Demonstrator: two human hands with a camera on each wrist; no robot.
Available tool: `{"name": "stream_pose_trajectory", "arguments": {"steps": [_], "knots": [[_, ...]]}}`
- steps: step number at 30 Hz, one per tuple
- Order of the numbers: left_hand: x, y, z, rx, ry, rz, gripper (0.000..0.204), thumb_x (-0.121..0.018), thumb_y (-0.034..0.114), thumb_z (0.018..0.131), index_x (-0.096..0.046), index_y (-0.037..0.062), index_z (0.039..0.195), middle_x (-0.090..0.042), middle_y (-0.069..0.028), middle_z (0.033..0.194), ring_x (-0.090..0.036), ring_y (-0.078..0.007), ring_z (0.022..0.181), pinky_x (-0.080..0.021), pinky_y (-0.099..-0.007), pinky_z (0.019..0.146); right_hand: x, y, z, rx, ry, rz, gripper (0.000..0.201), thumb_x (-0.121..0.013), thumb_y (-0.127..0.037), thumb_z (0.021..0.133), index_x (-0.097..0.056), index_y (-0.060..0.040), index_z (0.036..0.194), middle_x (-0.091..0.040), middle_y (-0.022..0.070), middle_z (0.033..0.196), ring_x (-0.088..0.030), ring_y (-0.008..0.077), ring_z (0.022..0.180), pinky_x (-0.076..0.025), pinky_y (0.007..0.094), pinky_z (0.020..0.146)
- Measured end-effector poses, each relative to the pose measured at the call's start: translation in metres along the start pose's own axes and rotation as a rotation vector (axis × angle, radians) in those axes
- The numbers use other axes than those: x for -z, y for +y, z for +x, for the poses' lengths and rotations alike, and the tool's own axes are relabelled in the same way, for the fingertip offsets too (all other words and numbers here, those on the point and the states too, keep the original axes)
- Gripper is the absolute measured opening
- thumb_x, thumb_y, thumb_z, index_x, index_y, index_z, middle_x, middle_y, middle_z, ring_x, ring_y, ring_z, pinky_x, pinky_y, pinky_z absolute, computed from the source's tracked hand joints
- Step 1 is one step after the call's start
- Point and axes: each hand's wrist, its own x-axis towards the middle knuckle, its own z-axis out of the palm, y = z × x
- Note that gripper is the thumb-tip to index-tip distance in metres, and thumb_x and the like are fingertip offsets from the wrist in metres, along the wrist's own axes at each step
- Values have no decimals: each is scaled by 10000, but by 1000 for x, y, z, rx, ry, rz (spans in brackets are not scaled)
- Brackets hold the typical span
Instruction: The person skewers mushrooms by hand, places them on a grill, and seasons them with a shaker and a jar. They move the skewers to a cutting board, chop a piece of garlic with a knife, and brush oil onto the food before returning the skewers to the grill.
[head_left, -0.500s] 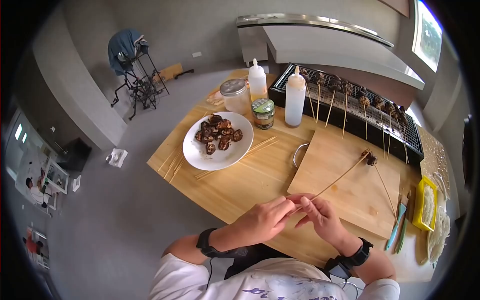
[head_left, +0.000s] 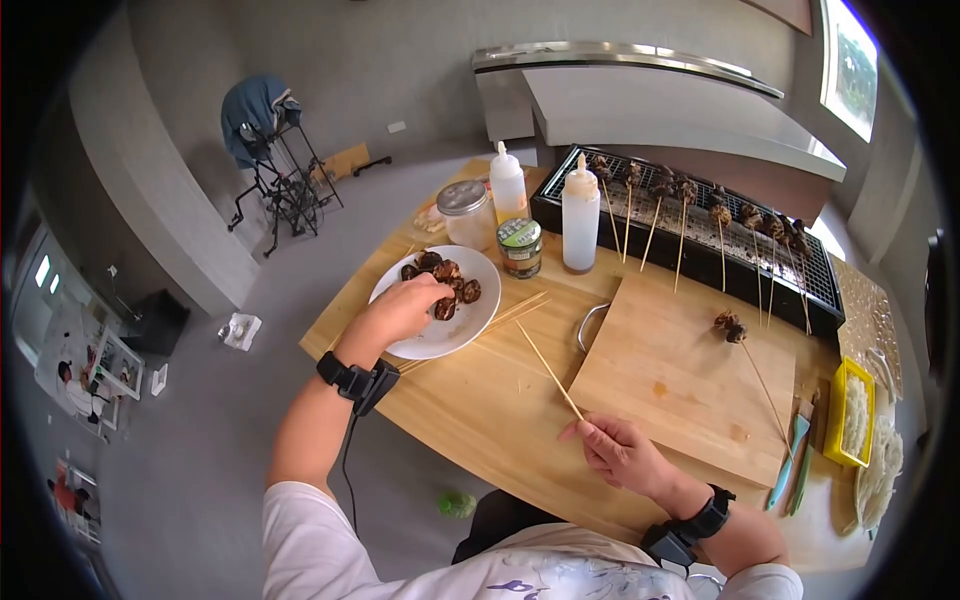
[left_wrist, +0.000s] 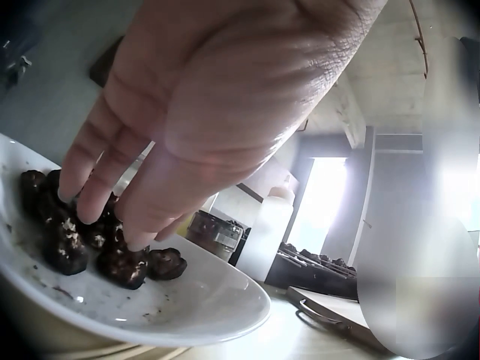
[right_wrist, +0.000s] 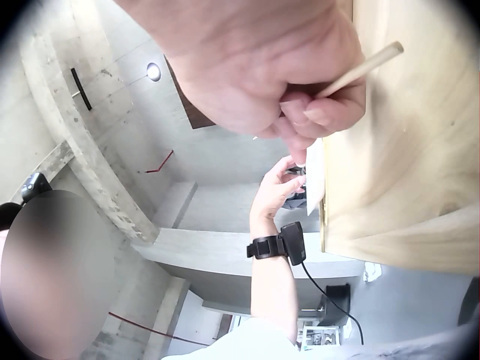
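My left hand (head_left: 402,312) is over the white plate (head_left: 405,348), its fingers reaching down among the dark brown pieces (head_left: 471,291). In the left wrist view the fingertips of this hand (left_wrist: 142,161) touch a dark piece (left_wrist: 124,268), with no clear grip on it; the fingers are spread and fairly straight. My right hand (head_left: 628,455) holds a bare wooden skewer (head_left: 548,368), which slants up toward the plate. The right wrist view shows that hand (right_wrist: 300,97) with fingers curled round the skewer (right_wrist: 364,67), one end sticking out past the fist.
A loaded skewer (head_left: 768,388) lies on the cutting board (head_left: 650,370). Behind stand two squeeze bottles (head_left: 580,220), a jar (head_left: 466,215), a can (head_left: 520,248) and a grill (head_left: 690,240) with several skewers. A yellow tray (head_left: 850,415) and a blue brush (head_left: 790,462) are at the right.
My left hand has left the right hand and moved over to the plate. The skewer in my right hand has swung from pointing at the board to pointing up-left.
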Motion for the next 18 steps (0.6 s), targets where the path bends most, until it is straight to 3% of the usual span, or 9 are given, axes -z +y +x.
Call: {"name": "stream_pose_trajectory", "arguments": {"steps": [4,6,11,14,18], "knots": [[-17,-1,13,8,-109,58,349,-526,-40,754,-564,88,1077,-548,-140,1025,-567,-323,919,-455,-396,782,1,2,-1,18,-16,47,326,-352,-281,977,-550,-39,1069,-425,-26,563,-391,45,434,-336,211,392],[-23,-1,15,-17,-85,47,292,-481,-43,769,-561,73,1025,-544,-151,999,-569,-331,909,-452,-411,766,0,-3,-1,-70,-2,45,321,-352,-274,977,-543,-39,1085,-443,-17,556,-423,52,437,-352,208,403],[-23,7,14,105,-57,25,218,-546,-37,716,-522,41,918,-532,-168,899,-569,-347,878,-440,-437,750,5,-11,-4,-64,-37,12,328,-347,-264,979,-539,-20,1085,-456,-6,529,-454,69,422,-361,201,408],[-27,-12,9,58,-32,29,284,-600,-14,676,-527,50,943,-541,-180,902,-569,-355,854,-446,-428,745,6,-15,-4,-49,-32,-2,317,-355,-249,977,-543,-15,1080,-464,-2,523,-442,67,417,-365,207,417],[-13,-3,3,229,-62,-102,272,-657,9,647,-604,29,914,-570,-176,867,-571,-343,810,-461,-389,719,8,-22,-6,-34,-40,-33,295,-367,-236,969,-550,-38,1091,-460,-4,528,-415,66,410,-361,221,431]]}}
